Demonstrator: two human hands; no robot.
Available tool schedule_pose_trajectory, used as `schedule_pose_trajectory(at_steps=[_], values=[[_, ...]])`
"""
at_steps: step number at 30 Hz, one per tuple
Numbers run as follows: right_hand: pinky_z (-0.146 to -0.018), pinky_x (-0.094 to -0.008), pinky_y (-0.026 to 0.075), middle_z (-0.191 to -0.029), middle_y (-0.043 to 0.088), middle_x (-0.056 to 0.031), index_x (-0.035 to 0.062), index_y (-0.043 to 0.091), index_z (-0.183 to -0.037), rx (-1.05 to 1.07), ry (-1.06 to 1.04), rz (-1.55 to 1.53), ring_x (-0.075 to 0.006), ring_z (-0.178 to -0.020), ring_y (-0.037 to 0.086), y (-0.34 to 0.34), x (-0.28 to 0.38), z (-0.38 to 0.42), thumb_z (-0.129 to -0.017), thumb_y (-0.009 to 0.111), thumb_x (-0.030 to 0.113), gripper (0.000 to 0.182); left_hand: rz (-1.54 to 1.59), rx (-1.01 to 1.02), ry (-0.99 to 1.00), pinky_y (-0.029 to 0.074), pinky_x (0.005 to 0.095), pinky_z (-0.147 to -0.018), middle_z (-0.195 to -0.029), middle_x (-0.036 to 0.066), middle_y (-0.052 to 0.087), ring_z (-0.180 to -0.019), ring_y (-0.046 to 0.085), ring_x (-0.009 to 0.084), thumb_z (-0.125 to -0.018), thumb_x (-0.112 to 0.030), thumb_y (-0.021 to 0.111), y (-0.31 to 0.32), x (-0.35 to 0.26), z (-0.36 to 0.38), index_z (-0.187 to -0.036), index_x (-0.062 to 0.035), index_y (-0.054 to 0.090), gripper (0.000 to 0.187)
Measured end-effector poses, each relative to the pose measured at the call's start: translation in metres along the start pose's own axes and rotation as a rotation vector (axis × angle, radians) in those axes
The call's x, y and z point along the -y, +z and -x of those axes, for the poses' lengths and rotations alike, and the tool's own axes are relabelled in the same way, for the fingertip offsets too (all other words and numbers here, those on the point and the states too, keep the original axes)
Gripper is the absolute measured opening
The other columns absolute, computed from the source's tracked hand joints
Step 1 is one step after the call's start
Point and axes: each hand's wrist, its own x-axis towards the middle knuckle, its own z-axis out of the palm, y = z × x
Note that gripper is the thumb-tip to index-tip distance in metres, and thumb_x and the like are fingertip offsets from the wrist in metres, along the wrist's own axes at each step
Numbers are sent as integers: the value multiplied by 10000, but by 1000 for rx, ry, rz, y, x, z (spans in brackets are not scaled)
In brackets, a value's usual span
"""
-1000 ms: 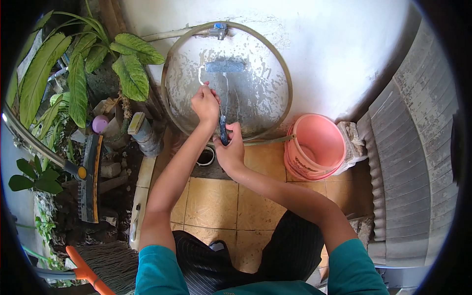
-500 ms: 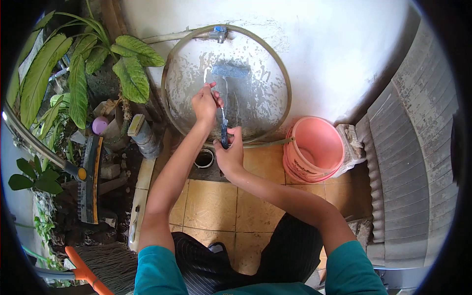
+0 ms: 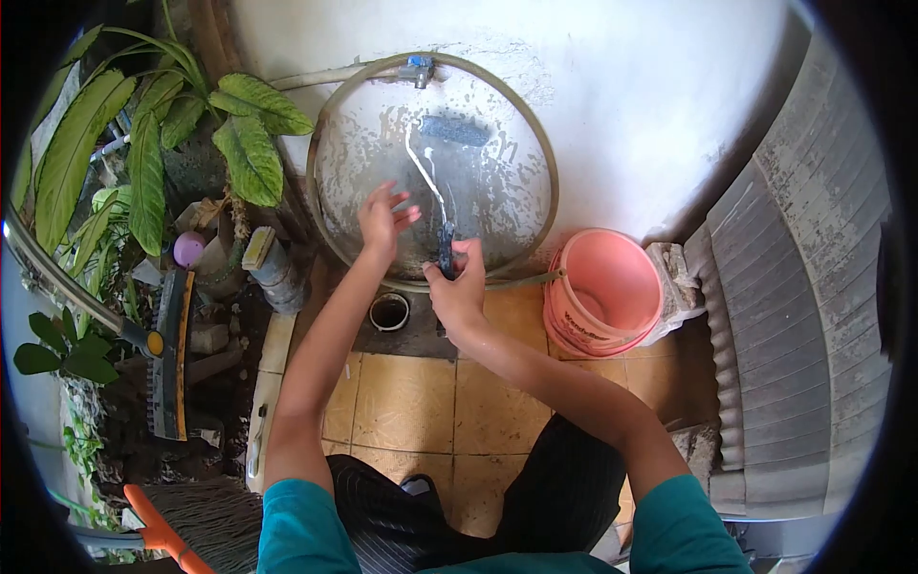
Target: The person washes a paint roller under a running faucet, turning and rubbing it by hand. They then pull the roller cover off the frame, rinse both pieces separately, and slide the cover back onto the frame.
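My right hand (image 3: 459, 292) grips the dark handle of a paint roller (image 3: 454, 131). Its white bent rod runs up to a blue-grey sleeve near the wet, patchy wall (image 3: 382, 143), below the tap (image 3: 418, 71). To the left of the rod, my left hand (image 3: 383, 222) is raised with its fingers apart, touching nothing. A hose (image 3: 552, 182) loops around this stretch of wall and both hands are in front of its lower half.
A pink bucket (image 3: 612, 292) stands at the right on the tiled floor (image 3: 404, 402). Leafy plants (image 3: 143, 163), a pale post (image 3: 275, 273) and a long-handled brush (image 3: 172, 354) are at the left. Grey corrugated sheets (image 3: 784, 316) line the right side. A drain opening (image 3: 389, 312) lies below my hands.
My left hand has come off the roller's rod, moved slightly left and down, and opened. The roller's sleeve has tilted a little, with my right hand still on the handle.
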Motion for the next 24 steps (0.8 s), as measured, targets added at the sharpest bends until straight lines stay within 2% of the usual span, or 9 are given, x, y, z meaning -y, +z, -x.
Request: schedule_pose_trajectory(at_steps=[2,4,5,7,10,15,18,22,24], values=[[-660,-334,427,-775,513,-67,83,423,-1039,-2,11,-38,-176,-688,525,-4,2,1,-777,660,34,357,-155,-51,-11,568,325,-573,-856,140,622,-612,634,224,-894,-189,516,-16,8,-8,-1162,71,544,375],[-384,-278,353,-756,506,-67,99,363,-1034,88,-8,-10,-115,-489,485,-17,3,0,-814,634,-11,366,-205,-71,-21,560,312,-576,-910,128,621,-640,628,214,-874,-170,561,-23,11,-9,-1086,59,597,314],[-384,-278,353,-756,506,-67,99,363,-1034,83,-3,-11,-115,-489,485,-23,11,1,-814,634,-11,366,-263,-73,12,559,302,-572,-890,125,633,-624,627,200,-866,-162,578,-24,10,-9,-1051,62,614,292],[-391,-279,370,-760,511,-69,98,361,-1029,218,257,-221,-126,-487,491,-36,34,3,-797,656,5,386,-324,-79,42,558,292,-569,-871,122,645,-608,625,187,-859,-153,596,-29,9,-12,-1015,64,630,270],[-401,-279,385,-773,521,-72,94,376,-1009,345,442,-292,-136,-491,496,-54,52,-12,-779,682,39,386,-283,-37,105,554,275,-556,-838,116,663,-590,623,160,-847,-155,639,-37,7,-18,-923,67,660,237],[-420,-282,423,-777,541,-84,56,429,-924,483,519,-328,-147,-499,518,-72,52,-38,-777,689,105,302,-431,5,81,541,248,-518,-814,92,670,-555,609,135,-788,-197,753,-40,0,-17,-903,71,667,304],[-402,-234,397,-792,523,-56,85,409,-913,510,527,-329,-102,-510,478,-72,54,-40,-814,664,122,276,-503,2,95,540,244,-526,-813,87,669,-567,607,124,-784,-211,762,-40,-3,-12,-907,71,665,323],[-399,-226,397,-788,523,-52,84,413,-903,531,548,-369,-93,-516,478,-75,56,-44,-822,663,132,268,-423,79,121,542,244,-552,-809,81,669,-584,604,113,-799,-197,749,-35,-7,-11,-909,54,673,284],[-397,-225,398,-782,520,-48,83,413,-904,535,539,-361,-91,-516,476,-76,55,-46,-826,663,136,267,-337,163,140,545,250,-584,-867,80,669,-604,598,102,-814,-168,731,-35,-7,-13,-1002,42,653,292]])
